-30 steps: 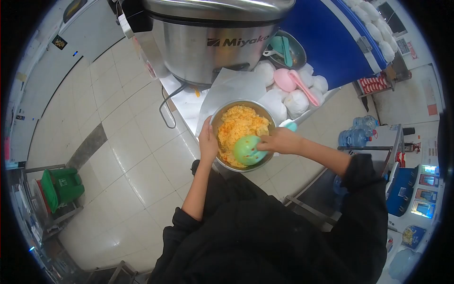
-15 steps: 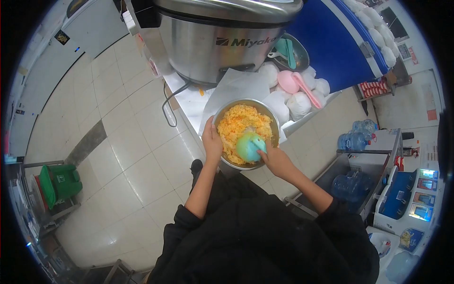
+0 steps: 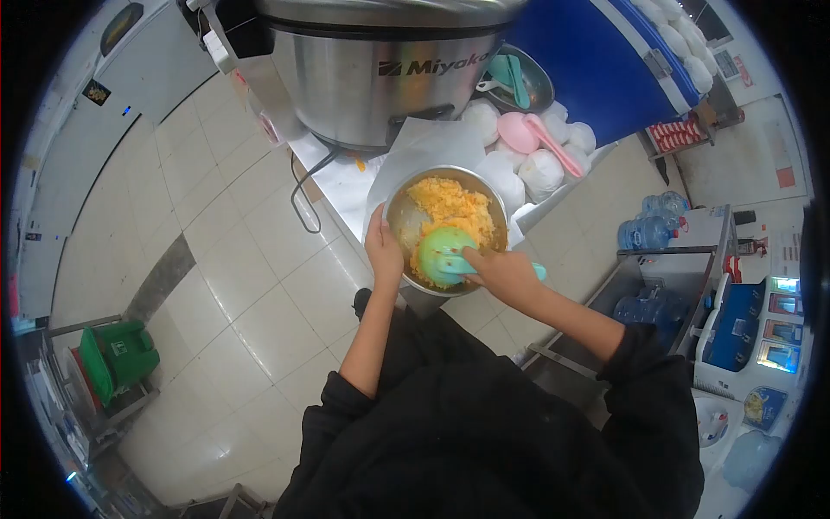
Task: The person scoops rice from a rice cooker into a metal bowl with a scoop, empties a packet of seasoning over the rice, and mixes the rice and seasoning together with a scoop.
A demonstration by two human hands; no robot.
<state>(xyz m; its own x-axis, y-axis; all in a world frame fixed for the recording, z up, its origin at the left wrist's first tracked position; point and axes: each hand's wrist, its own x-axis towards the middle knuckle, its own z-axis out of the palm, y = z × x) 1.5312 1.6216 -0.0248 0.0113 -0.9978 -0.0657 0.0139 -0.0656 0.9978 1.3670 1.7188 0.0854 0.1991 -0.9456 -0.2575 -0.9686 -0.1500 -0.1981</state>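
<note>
A round steel bowl [image 3: 400,195] holds orange-yellow rice [image 3: 454,203], heaped toward its far and right sides, with some metal bottom bare at the left. My left hand [image 3: 385,248] is closed on the bowl's left rim. In my right hand [image 3: 504,272] is the handle of a green rice scoop [image 3: 447,245], which sticks out to the right of my fingers. The scoop's rounded back faces up and its edge is down in the rice near the bowl's close side.
Behind the bowl stands a large steel Miyako rice cooker [image 3: 346,95] on a white-covered table. White wrapped bundles [image 3: 543,173], a pink scoop [image 3: 520,132] and a dark bowl [image 3: 540,86] with a teal scoop lie beside it. A blue cooler box [image 3: 596,69] is at the back right.
My right hand has turned the scoop so its handle now points right. Rice has shifted off the bowl's left side, baring the metal. The whole view has shifted slightly.
</note>
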